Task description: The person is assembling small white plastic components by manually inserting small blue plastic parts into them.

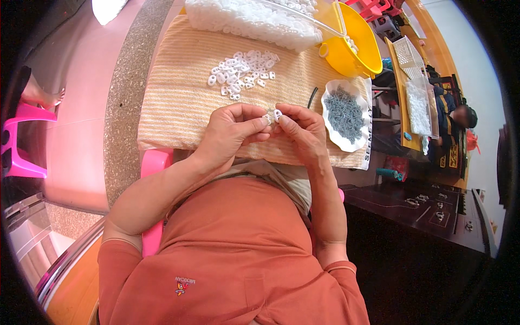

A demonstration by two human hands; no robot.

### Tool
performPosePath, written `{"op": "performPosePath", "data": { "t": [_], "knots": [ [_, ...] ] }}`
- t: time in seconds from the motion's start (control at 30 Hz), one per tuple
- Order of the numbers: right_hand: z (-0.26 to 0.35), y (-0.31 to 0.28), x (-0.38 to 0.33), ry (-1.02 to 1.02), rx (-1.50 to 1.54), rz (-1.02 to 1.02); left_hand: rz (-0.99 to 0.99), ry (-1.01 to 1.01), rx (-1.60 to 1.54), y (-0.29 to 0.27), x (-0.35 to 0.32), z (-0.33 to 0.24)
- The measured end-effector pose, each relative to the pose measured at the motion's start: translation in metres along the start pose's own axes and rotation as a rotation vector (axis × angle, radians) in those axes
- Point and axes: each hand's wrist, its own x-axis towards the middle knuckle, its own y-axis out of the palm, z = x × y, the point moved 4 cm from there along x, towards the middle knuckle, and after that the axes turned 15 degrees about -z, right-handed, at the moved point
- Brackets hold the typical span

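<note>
Over the near part of the cloth, my two hands meet with their fingertips almost touching. My right hand (300, 127) pinches a small white plastic piece (278, 115) with a dark hole in it. Between the thumb and fingers of my left hand (233, 127) is a small pale part (268, 117), close against the white piece; its kind is too small to make out. Beyond my hands lies a loose pile of white plastic pieces (244, 70) with holes. To the right, a white scalloped dish (326, 100) holds a heap of tiny dark grey parts (346, 116), perhaps springs.
A striped cloth (173, 103) covers the table. At its far side stand a clear bin (254, 30) full of white pieces and a yellow basin (360, 54). A short black stick (312, 97) lies beside the dish. Another person (449, 111) is at the far right.
</note>
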Motion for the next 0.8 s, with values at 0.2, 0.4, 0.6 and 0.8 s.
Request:
{"op": "performPosePath", "data": {
  "t": [0.2, 0.4, 0.6, 0.8],
  "knots": [
    [0.0029, 0.0034, -0.0008, -0.021, -0.005, 0.023, 0.009, -0.001, -0.008, -0.0007, 0.0007, 0.0011],
    [0.0023, 0.0019, -0.0012, -0.02, -0.034, 0.022, 0.011, 0.001, 0.0, 0.0012, 0.0004, 0.0014],
    [-0.0004, 0.0057, -0.0015, 0.01, -0.058, 0.044, 0.024, 0.007, 0.007, -0.0003, 0.0004, 0.0008],
    [-0.004, 0.002, -0.0008, 0.011, -0.065, 0.048, 0.028, -0.004, -0.003, 0.0016, 0.0001, 0.0014]
  ]
}}
